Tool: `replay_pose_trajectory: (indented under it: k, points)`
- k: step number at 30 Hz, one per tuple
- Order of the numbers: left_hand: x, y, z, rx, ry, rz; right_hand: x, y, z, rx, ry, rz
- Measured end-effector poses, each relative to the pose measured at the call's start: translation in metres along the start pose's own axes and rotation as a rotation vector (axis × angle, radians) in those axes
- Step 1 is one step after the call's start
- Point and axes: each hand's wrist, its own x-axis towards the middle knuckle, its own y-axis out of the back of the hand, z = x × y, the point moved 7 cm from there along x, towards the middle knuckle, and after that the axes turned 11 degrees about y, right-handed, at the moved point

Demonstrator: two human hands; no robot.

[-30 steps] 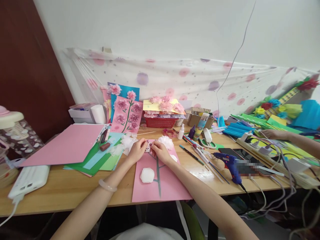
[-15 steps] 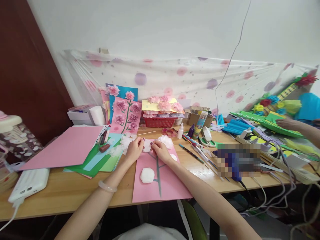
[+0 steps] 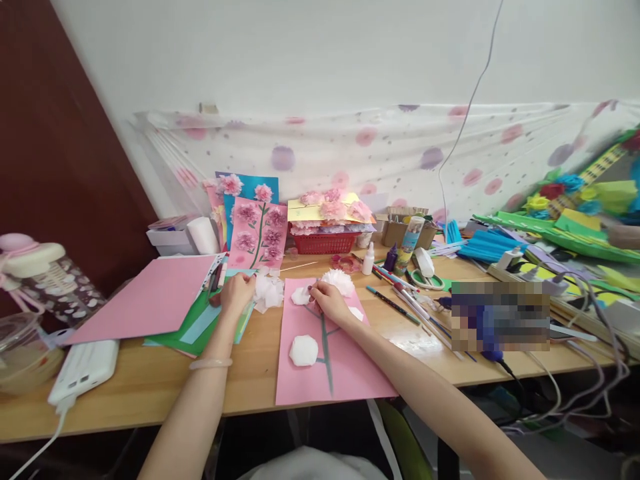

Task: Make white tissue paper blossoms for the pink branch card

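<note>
In front of me lies a pink sheet of card point(image 3: 345, 373) with a dark green stem painted on it. Near its upper left edge, the closed fingers of my right hand point(image 3: 329, 301) pinch a white tissue paper flower point(image 3: 300, 296). Another flat white tissue flower point(image 3: 303, 351) rests lower left of the stem. A fluffed white flower point(image 3: 339, 283) sits at the top, and a further white piece point(image 3: 356, 313) is partly behind my right wrist. Left of the card, my left hand point(image 3: 239, 292) is closed at the edge of loose white tissue paper point(image 3: 269, 293), its fingertips pinching there.
Pink card point(image 3: 150, 293) and green sheets lie at left, near a white power bank point(image 3: 83, 373) and a bottle point(image 3: 55, 273). A red basket point(image 3: 323, 243) stands behind. To the right are pens point(image 3: 393, 305), glue bottles point(image 3: 369, 259), scissors point(image 3: 427, 280) and cables.
My left hand has moved left from the small white flower to the loose tissue paper. My right hand stays at the flower. A co-worker's hand at far right has left the view.
</note>
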Motion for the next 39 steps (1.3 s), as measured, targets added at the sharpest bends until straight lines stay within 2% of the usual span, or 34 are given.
replay_pose_trajectory:
  k: [6,10,14,16,18,21,24,27,30,33,36,39]
  points:
    - [0.009,0.022,-0.017,-0.027,0.08,0.225,-0.004,-0.001,-0.005,-0.093,-0.025,-0.079]
    - [0.009,0.033,-0.018,-0.105,0.073,0.325,0.004,-0.018,-0.015,-0.142,-0.064,-0.248]
    - [0.007,0.028,-0.011,-0.139,0.009,0.311,0.025,-0.054,-0.033,-0.154,-0.085,-0.473]
    - [0.005,0.023,-0.006,-0.132,-0.035,0.273,0.042,-0.068,-0.043,-0.137,-0.077,-0.505]
    - [0.002,0.018,0.0,-0.116,-0.082,0.227,0.062,-0.071,-0.05,-0.112,-0.058,-0.467]
    - [0.0,0.01,0.006,-0.101,-0.149,0.15,0.09,-0.048,-0.054,-0.094,-0.029,-0.36]
    - [-0.006,-0.005,0.016,-0.068,-0.243,0.032,0.103,0.002,-0.051,-0.116,0.007,-0.249]
    - [-0.017,-0.03,0.026,0.106,-0.359,-0.114,0.098,0.053,-0.046,-0.171,0.024,-0.144]
    - [-0.027,-0.049,0.032,0.259,-0.45,-0.225,0.081,0.082,-0.042,-0.235,0.019,-0.104]
    - [-0.028,-0.046,0.04,0.212,-0.499,-0.251,0.062,0.089,-0.037,-0.34,0.017,-0.144]
    - [-0.033,-0.037,0.048,0.097,-0.502,-0.279,0.042,0.081,-0.034,-0.468,0.073,-0.221]
    - [-0.061,-0.043,0.061,0.009,-0.608,-0.429,0.023,0.064,-0.032,-0.606,0.156,-0.33]
